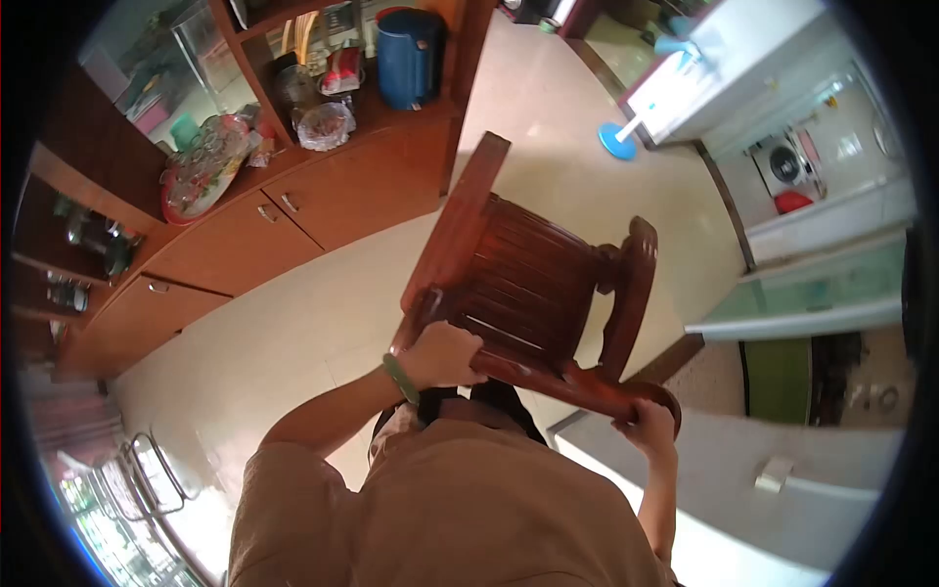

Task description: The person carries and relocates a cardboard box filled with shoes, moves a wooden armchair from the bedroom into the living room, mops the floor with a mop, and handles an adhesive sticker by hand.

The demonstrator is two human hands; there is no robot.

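Observation:
A dark reddish-brown wooden armchair with a slatted middle is in front of my body, its frame slanted in the view. My left hand, below a green bangle, is wrapped round the near left part of the frame. Farther right, my right hand grips the near right end of the same rail, by its rounded corner. The fingertips of both hands are partly hidden by the wood. I cannot tell whether the chair's legs touch the floor.
Along the left runs a curved wooden cabinet, bearing a blue container and a tray of glassware. A blue-based stand is on the tiled floor ahead. A wall corner and stove are right; a metal-framed chair is lower left.

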